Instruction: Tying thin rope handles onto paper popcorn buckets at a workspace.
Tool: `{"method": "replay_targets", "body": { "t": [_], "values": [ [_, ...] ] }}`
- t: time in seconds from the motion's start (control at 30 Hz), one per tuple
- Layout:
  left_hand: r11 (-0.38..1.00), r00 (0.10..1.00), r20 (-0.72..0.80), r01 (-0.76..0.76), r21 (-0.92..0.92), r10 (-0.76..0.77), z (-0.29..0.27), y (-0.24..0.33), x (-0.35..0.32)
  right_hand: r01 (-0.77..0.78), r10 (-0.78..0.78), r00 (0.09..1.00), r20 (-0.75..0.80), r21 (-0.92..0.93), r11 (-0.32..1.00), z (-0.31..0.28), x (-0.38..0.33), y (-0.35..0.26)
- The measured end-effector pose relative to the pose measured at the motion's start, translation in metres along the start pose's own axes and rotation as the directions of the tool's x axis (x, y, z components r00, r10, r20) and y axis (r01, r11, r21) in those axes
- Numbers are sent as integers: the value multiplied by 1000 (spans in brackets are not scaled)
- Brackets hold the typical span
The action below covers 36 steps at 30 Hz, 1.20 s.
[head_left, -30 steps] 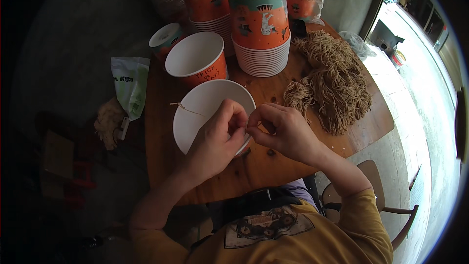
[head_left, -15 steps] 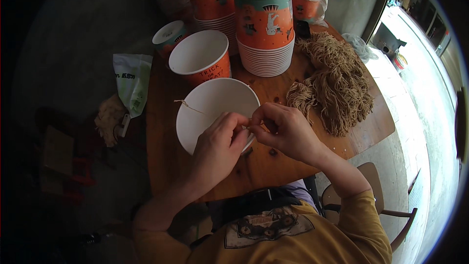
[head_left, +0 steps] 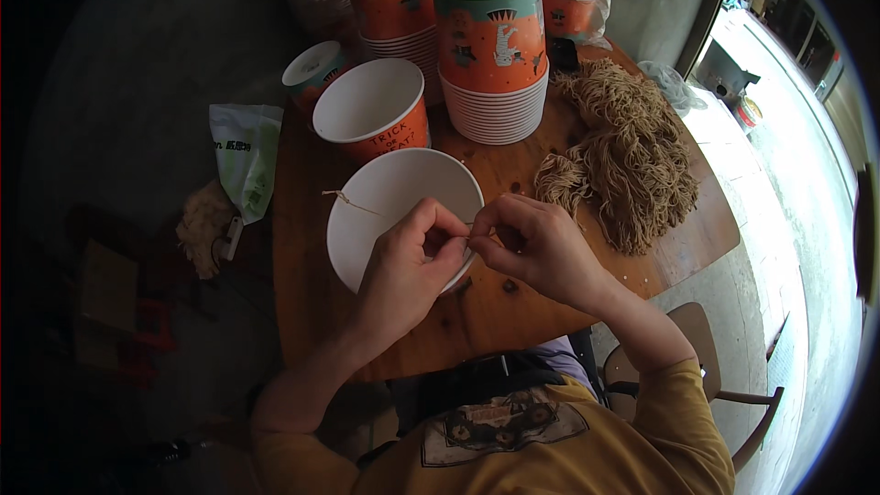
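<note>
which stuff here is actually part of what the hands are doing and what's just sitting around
In use: left hand and right hand pinching a thin string at the rim of the white paper bucket.

Lying about: twine pile, stacked orange buckets, open orange bucket, green-white bag.

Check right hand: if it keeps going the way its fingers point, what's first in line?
The right hand points left, toward the left hand. Their fingertips already nearly meet over the white paper bucket, so likely the left hand's fingers; depth unclear.
</note>
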<state>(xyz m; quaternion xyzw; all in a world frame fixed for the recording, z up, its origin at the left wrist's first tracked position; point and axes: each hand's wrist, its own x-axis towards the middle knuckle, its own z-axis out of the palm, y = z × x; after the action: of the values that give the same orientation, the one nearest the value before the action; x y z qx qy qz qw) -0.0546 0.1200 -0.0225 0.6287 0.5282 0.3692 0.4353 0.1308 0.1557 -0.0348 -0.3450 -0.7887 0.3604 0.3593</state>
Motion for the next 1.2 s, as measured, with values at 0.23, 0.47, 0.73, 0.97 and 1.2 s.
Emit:
{"method": "replay_targets", "body": {
  "t": [0.23,0.47,0.73,0.97,1.2],
  "values": [
    [971,998,58,-13,-237,27,2,0,7,-25,28,997,-68,50,998,1,-10,6],
    [922,992,109,102,-372,-66,2,2,12,-124,145,987,-75,232,965,7,-17,12],
    [882,982,109,186,-432,-154,5,8,13,86,-77,968,-239,27,996,15,-25,22],
    [882,982,103,189,-432,-160,5,8,12,166,-182,940,-288,-82,983,17,-27,23],
    [886,982,90,188,-425,-165,5,8,11,178,-221,944,-245,-186,966,17,-23,24]
  ]
}}
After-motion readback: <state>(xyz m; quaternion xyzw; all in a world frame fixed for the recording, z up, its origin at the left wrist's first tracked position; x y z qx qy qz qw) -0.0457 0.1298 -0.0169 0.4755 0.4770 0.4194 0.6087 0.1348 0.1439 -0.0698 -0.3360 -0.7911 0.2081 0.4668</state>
